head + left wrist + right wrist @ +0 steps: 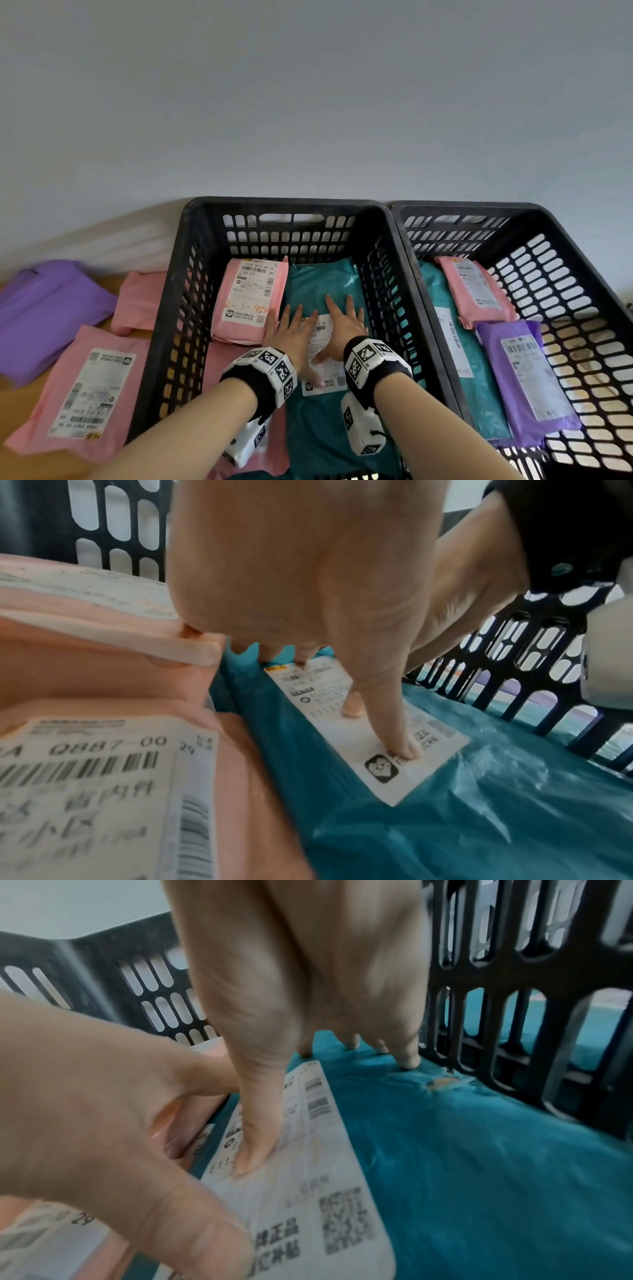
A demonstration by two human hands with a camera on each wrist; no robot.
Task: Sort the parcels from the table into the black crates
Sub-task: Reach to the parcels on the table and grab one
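A teal parcel [318, 284] with a white label [325, 380] lies in the left black crate [191, 274], along its right wall. My left hand [291, 335] and right hand [344, 325] both rest flat on it with straight, spread fingers, thumbs on the label. The left wrist view shows the left hand [308, 588] touching the label [377, 737] with its fingertips. In the right wrist view the right hand [308, 974] presses the teal parcel [479, 1150]. A pink parcel [250, 298] lies beside it in the crate, on top of another pink parcel [270, 442].
The right black crate [582, 240] holds a teal parcel [479, 394], a pink parcel [476, 291] and a purple parcel [524, 377]. On the wooden table to the left lie a labelled pink parcel [78, 390], a second pink parcel [140, 301] and a purple parcel [44, 315].
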